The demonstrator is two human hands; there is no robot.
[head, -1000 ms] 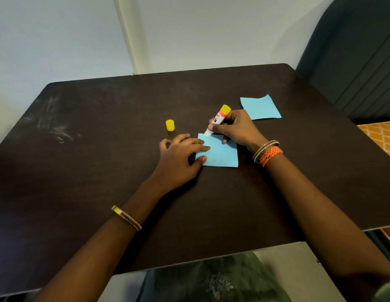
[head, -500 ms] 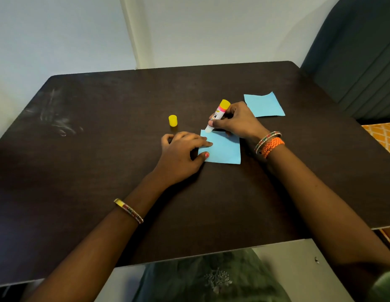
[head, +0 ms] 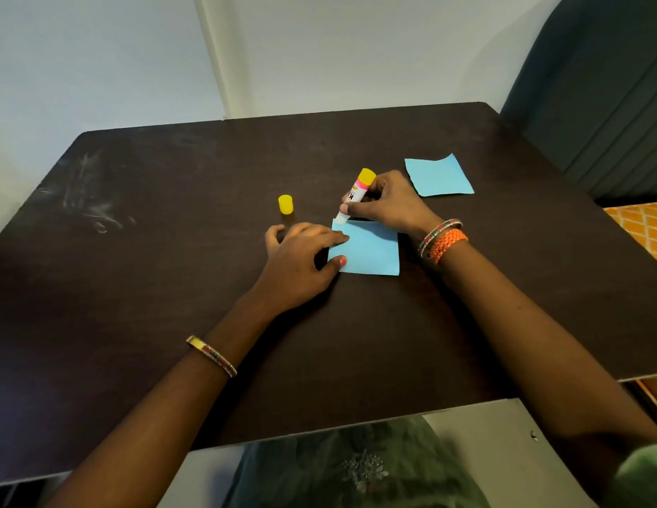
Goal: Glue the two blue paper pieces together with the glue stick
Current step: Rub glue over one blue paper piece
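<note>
1. Near the middle of the dark desk (head: 172,287) I see the nearer blue paper piece (head: 371,251) lying flat; I take it as my landmark.
2. Left hand (head: 301,258): I see it pressed palm-down on the landmark's left edge, fingers spread flat, thumb tip on the lower left corner. This grip is open and holds nothing.
3. Right hand (head: 389,203): I see it just behind the landmark's far edge, its grip closed around the glue stick (head: 356,194).
4. Glue stick: tilted, yellow end up and away from me, white tip down on the landmark's far left corner.
5. Yellow cap (head: 285,204): standing upright on the desk, behind and left of the landmark, apart from both hands.
6. Second blue paper piece (head: 440,176): flat on the desk, behind and right of the landmark, well apart from it, beyond the right hand.
7. Bangles (head: 442,238): on the right wrist, just right of the landmark.
</note>
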